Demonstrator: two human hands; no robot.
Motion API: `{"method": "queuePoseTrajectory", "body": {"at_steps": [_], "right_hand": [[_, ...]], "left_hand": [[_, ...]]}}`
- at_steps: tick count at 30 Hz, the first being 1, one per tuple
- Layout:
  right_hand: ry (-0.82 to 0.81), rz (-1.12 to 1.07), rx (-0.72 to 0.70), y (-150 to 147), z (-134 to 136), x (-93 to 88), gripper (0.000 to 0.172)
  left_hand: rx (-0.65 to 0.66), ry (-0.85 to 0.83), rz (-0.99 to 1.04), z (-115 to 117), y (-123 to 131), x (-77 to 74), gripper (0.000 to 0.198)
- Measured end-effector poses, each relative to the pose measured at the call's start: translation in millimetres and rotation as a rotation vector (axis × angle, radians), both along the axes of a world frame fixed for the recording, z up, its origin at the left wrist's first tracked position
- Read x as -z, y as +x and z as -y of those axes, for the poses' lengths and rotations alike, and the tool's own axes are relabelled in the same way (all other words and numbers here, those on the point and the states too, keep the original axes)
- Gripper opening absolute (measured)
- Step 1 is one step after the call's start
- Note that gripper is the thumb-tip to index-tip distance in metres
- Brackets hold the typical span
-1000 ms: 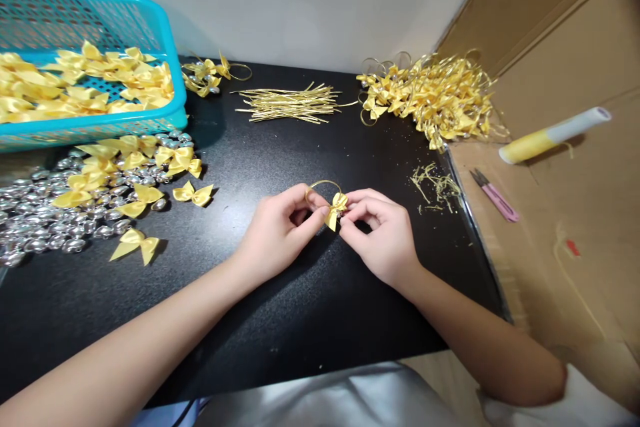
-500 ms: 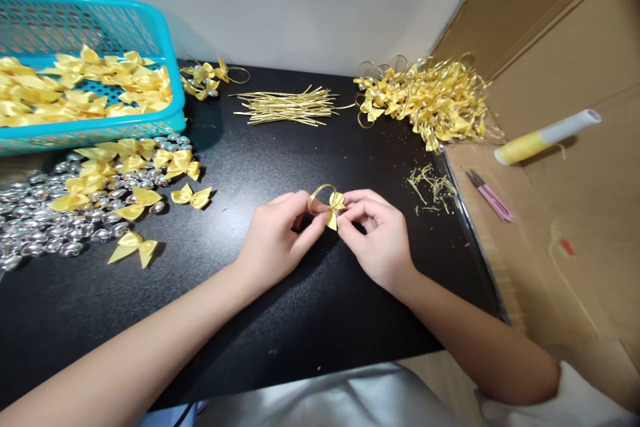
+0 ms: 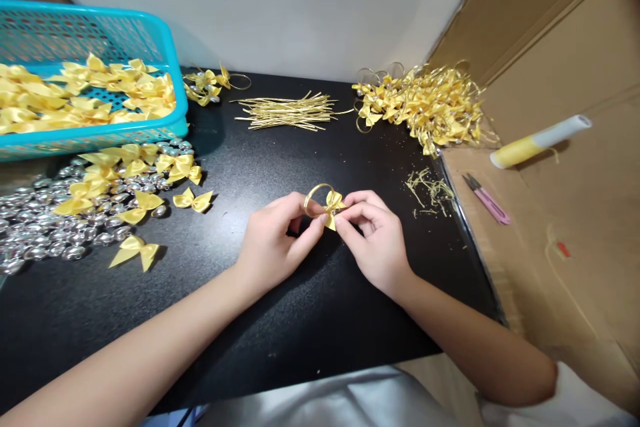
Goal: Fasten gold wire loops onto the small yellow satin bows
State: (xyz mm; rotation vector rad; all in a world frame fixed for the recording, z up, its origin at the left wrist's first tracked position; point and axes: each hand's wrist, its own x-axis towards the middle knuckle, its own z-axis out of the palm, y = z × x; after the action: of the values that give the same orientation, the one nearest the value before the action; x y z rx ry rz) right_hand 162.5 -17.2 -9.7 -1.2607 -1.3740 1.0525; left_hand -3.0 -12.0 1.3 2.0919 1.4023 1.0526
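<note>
Between my two hands, just above the black table [image 3: 300, 320], is a yellow ribbon bow [image 3: 332, 203] with a loop of gold wire [image 3: 318, 188] standing up from its left side. My left hand [image 3: 277, 233] is closed, thumb and forefinger pinching the bow's left side by the loop. From the right, my right hand [image 3: 375, 237] pinches the bow's other edge between thumb and fingers. My fingertips partly cover the bow, and whether a bead sits in it is hard to make out.
A blue basket [image 3: 181, 103] of yellow bows stands at back left, silver beads [image 3: 55, 213] and loose bows before it. Behind my hands lie gold wire strips [image 3: 287, 111]. Finished bows [image 3: 425, 103] are heaped at back right, near wire clippings [image 3: 429, 192] and pink snips [image 3: 487, 200].
Both hands keep their pinch on the bow. The bow and wire loop have shifted and turned slightly between my fingers. The whole view has moved a little.
</note>
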Motion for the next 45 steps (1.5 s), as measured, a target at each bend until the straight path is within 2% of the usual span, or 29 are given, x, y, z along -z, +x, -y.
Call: {"method": "queuePoseTrajectory", "body": {"at_steps": [5,9,17,29,45], "right_hand": [[-0.03,-0.074,-0.013,-1.7,0.2,2.9,0.009],[-0.04,-0.099,-0.02,-2.8,0.0,4.4,0.01],[-0.053,-0.094,-0.015,-2.0,-1.5,2.2,0.011],[-0.051,-0.035,-0.018,-0.5,-2.9,-1.3,0.015],[-0.079,-0.026,-0.006,-3.0,0.2,0.1,0.011]], "left_hand": [[-0.03,-0.078,0.074,1.0,1.7,0.3,0.01],[-0.002,-0.144,0.164,-0.4,1.6,1.2,0.011],[0.027,-0.168,0.208,-3.0,1.1,-0.8,0.011],[0.014,-0.196,0.181,-1.9,1.0,0.4,0.01],[-0.023,-0.105,0.055,0.6,-0.1,0.8,0.011]]}}
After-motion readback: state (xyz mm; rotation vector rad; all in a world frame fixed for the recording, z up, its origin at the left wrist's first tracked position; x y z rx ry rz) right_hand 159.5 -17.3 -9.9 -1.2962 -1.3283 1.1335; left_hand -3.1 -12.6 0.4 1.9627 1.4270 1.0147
